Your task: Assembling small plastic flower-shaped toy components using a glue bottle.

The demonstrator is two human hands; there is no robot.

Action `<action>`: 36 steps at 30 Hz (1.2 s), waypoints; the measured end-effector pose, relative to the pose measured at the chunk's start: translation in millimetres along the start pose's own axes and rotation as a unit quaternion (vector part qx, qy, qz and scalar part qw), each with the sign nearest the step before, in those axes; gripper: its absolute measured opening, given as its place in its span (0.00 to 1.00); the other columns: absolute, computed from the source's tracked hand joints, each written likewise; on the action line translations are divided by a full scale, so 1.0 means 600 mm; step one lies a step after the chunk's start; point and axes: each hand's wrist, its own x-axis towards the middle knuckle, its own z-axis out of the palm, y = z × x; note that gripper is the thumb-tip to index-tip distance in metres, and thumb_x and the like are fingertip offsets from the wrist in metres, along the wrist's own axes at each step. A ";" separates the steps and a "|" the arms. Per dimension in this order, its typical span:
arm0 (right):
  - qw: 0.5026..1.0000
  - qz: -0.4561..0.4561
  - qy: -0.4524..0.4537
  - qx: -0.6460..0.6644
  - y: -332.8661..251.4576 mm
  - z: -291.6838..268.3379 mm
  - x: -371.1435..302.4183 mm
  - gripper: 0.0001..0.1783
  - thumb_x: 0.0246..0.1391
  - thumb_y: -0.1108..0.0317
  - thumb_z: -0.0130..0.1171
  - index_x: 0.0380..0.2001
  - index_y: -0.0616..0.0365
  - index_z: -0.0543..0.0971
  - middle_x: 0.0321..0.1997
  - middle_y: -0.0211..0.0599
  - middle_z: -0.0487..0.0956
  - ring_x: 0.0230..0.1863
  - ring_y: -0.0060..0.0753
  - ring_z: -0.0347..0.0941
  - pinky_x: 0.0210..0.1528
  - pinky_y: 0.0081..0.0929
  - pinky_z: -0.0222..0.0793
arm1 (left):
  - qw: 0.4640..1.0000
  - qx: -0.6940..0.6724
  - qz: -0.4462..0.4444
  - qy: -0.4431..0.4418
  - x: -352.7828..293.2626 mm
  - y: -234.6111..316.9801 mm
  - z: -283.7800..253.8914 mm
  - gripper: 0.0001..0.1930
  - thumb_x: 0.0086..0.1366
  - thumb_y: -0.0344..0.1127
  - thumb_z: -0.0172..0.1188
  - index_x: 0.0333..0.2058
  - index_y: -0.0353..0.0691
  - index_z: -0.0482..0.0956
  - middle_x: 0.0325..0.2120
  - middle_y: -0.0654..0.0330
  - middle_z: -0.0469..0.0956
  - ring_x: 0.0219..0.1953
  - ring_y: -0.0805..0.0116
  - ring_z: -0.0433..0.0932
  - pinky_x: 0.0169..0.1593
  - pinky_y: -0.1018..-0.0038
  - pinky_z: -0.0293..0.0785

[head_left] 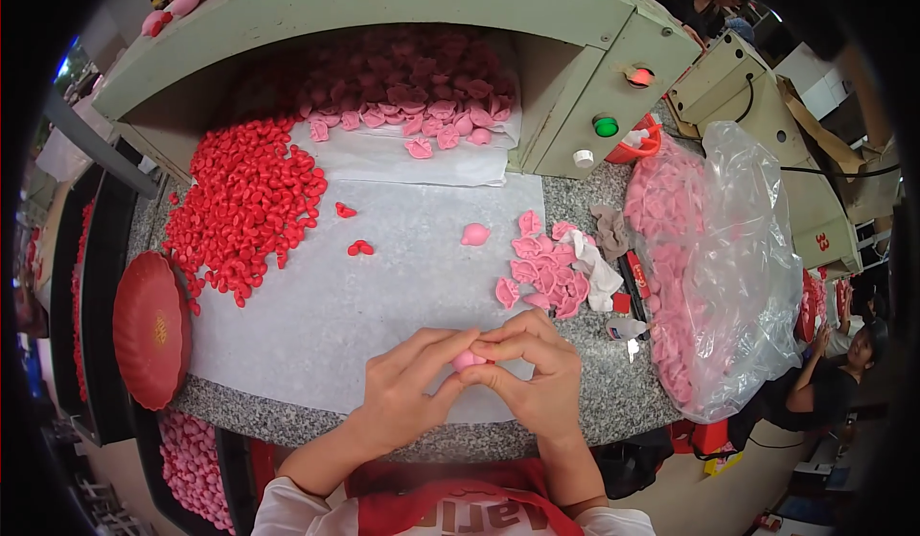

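Observation:
Near the front edge of the white sheet (287, 335), both my hands close on one small pink moulded piece (467, 360). My left hand (404, 383) pinches it from the left, thumb and fingers bent. From the right, my right hand (537, 373) presses it with thumb and fingertips, and a bit of red shows beside them. Most of the piece is covered by fingers. Ahead lies a rounded pink piece (475, 234). Two loose red pieces, one lobed (360, 248), lie left of it. To the right is a pile of pink hollow shells (546, 273).
A heap of red pieces (244, 210) covers the left, beside a red scalloped dish (151, 330). A pale green machine (565, 105) holds many pink shells. At right are a white cloth (596, 273), a small bottle (625, 328) and a clear bag (743, 277) of pink shells.

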 end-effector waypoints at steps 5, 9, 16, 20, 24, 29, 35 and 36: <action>0.999 -0.004 0.025 -0.032 -0.032 0.008 -0.010 0.20 0.26 0.74 0.69 0.31 0.59 0.79 0.30 0.33 0.75 0.34 0.27 0.68 0.36 0.21 0.63 | 0.914 -0.353 -0.200 -0.008 -0.008 -0.010 0.000 0.18 0.48 0.24 0.62 0.40 0.34 0.70 0.36 0.55 0.74 0.35 0.68 0.76 0.36 0.76 0.75; 0.996 -0.022 0.049 -0.064 -0.037 0.015 -0.022 0.25 0.25 0.74 0.70 0.36 0.59 0.77 0.33 0.34 0.73 0.35 0.28 0.67 0.36 0.20 0.63 | 0.678 -0.668 -0.302 -0.057 -0.011 -0.032 0.010 0.13 0.51 0.28 0.61 0.37 0.38 0.69 0.37 0.56 0.73 0.38 0.69 0.74 0.43 0.73 0.71; 0.998 -0.013 0.036 -0.045 -0.025 0.021 -0.015 0.24 0.25 0.74 0.69 0.35 0.58 0.78 0.32 0.32 0.72 0.35 0.30 0.66 0.38 0.21 0.62 | 0.526 -0.783 -0.318 -0.095 -0.028 -0.044 0.033 0.16 0.53 0.40 0.60 0.38 0.39 0.68 0.34 0.60 0.72 0.39 0.68 0.72 0.46 0.72 0.67; 0.996 -0.020 0.056 -0.065 -0.024 0.032 -0.008 0.23 0.25 0.74 0.69 0.34 0.57 0.78 0.34 0.32 0.73 0.36 0.31 0.65 0.38 0.24 0.63 | 0.507 -0.783 -0.349 -0.089 -0.027 -0.037 0.034 0.22 0.53 0.43 0.59 0.42 0.39 0.66 0.34 0.61 0.72 0.38 0.70 0.72 0.50 0.68 0.65; 0.994 -0.035 0.050 -0.090 -0.018 0.031 -0.004 0.23 0.25 0.73 0.69 0.34 0.57 0.78 0.35 0.32 0.74 0.36 0.33 0.66 0.38 0.25 0.63 | 0.496 -0.787 -0.357 -0.082 -0.025 -0.039 0.036 0.27 0.52 0.44 0.60 0.47 0.39 0.62 0.34 0.62 0.72 0.38 0.72 0.72 0.52 0.67 0.64; 0.993 -0.040 0.037 -0.101 -0.014 0.027 0.001 0.23 0.26 0.73 0.68 0.34 0.58 0.78 0.34 0.32 0.75 0.35 0.32 0.66 0.38 0.24 0.63 | 0.511 -0.776 -0.363 -0.075 -0.023 -0.040 0.034 0.25 0.53 0.42 0.59 0.47 0.39 0.63 0.34 0.62 0.72 0.39 0.71 0.72 0.51 0.67 0.65; 0.999 -0.013 0.007 -0.041 -0.003 0.010 0.004 0.22 0.28 0.71 0.67 0.35 0.59 0.78 0.35 0.33 0.75 0.36 0.32 0.67 0.39 0.25 0.63 | 0.572 -0.732 -0.365 -0.067 -0.018 -0.040 0.031 0.17 0.54 0.40 0.59 0.40 0.41 0.68 0.36 0.63 0.72 0.41 0.71 0.72 0.49 0.70 0.66; 1.000 -0.003 -0.009 -0.005 -0.002 0.007 0.004 0.22 0.28 0.71 0.67 0.35 0.60 0.77 0.35 0.33 0.75 0.37 0.32 0.67 0.40 0.25 0.63 | 0.580 -0.729 -0.357 -0.071 -0.018 -0.040 0.030 0.15 0.54 0.39 0.59 0.38 0.42 0.69 0.36 0.63 0.72 0.41 0.71 0.71 0.49 0.71 0.66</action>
